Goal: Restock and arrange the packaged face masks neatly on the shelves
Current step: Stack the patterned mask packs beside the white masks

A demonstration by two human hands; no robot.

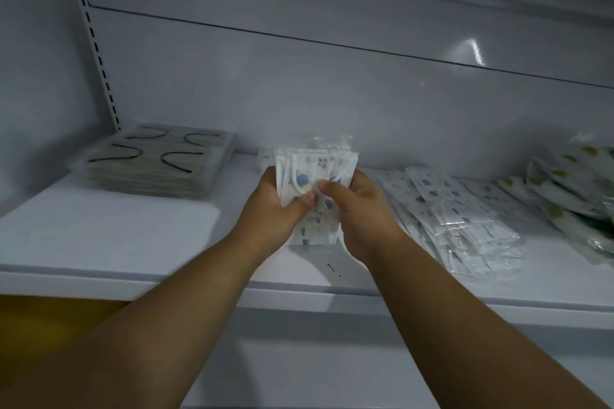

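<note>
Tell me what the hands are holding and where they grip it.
Both hands hold one bundle of mask packs upright on the shelf. The left hand grips its left edge, the right hand its right edge, thumbs on the front.

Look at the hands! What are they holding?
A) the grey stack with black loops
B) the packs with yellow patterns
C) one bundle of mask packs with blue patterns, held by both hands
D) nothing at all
C: the left hand and the right hand both grip the bundle of blue-patterned mask packs above the shelf.
</note>
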